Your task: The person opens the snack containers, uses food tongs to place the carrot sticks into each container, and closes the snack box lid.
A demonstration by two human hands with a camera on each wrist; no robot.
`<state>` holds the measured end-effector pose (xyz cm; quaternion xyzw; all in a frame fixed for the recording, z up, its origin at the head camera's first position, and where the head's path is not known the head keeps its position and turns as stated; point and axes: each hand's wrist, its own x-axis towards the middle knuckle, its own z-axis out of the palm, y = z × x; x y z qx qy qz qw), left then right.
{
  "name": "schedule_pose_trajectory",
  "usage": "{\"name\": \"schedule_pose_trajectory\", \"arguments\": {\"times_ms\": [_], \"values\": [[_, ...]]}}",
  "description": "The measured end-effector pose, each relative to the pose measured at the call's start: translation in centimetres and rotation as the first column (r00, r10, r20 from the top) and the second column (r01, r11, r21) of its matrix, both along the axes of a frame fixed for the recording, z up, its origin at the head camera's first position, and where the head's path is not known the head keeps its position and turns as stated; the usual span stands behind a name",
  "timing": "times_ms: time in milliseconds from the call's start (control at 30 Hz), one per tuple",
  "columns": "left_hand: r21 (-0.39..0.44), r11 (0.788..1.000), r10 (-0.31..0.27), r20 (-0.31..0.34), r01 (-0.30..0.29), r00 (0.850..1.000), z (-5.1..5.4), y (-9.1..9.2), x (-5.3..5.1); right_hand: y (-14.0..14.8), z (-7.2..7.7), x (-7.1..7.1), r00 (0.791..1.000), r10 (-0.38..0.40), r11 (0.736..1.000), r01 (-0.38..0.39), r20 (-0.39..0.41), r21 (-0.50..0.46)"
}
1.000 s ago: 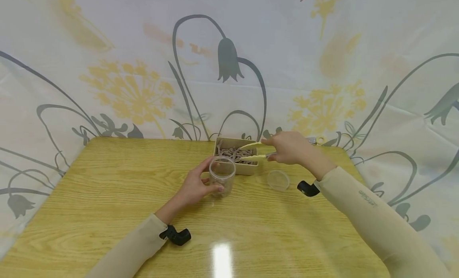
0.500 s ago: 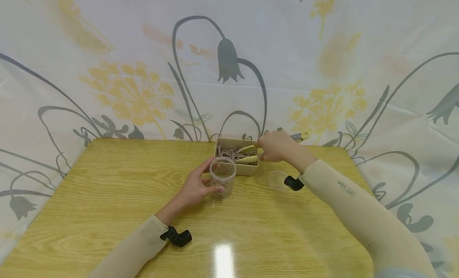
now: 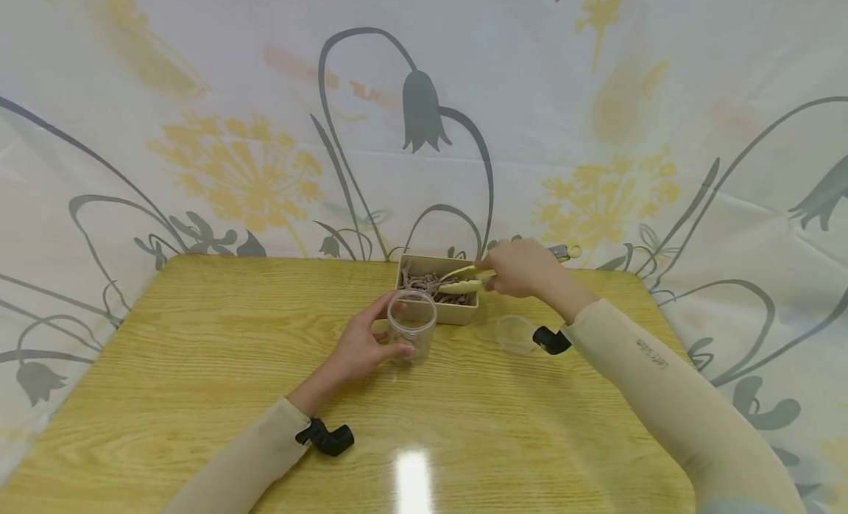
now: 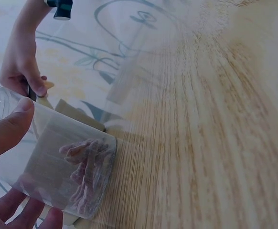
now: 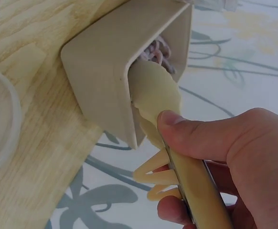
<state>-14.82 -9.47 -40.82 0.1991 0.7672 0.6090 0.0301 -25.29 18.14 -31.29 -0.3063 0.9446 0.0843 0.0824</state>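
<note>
My left hand (image 3: 361,343) grips a clear round jar (image 3: 412,324) that stands upright and lidless on the table. A few purplish-brown dried strips (image 4: 85,171) lie at the jar's bottom in the left wrist view. Right behind the jar is a beige rectangular box (image 5: 101,57) holding many similar strips (image 3: 427,281). My right hand (image 3: 522,267) holds pale yellow tongs (image 5: 155,90) with a metal handle, their tips down inside the box. Whether the tips pinch a strip is hidden by the box wall in the right wrist view.
A clear round lid (image 3: 513,333) lies on the wooden table (image 3: 265,352) to the right of the jar, partly behind the right wrist's black camera (image 3: 551,340). A flower-patterned cloth (image 3: 265,94) hangs along the table's back edge.
The right hand has shifted left with the tongs, whose tips have drawn closer together and sit deeper in the box. The left hand and jar have stayed put.
</note>
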Motion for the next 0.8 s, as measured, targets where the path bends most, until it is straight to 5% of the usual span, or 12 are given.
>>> {"name": "schedule_pose_trajectory", "arguments": {"times_ms": [233,500,800], "values": [[-0.021,1.000,0.008,0.012,-0.007,1.000,-0.1,0.0,-0.1,1.0,0.7,0.1,1.000,-0.010,0.999,0.010,-0.014,-0.046],[-0.041,0.999,0.027,0.011,-0.027,1.000,-3.1,-0.3,-1.6,1.6,1.2,0.3,1.000,-0.026,0.985,0.029,0.015,-0.173],[-0.032,0.999,0.015,-0.009,-0.015,1.000,-3.2,-0.4,-1.6,2.1,2.3,0.8,1.000,0.007,0.946,-0.003,0.011,-0.324]]}}
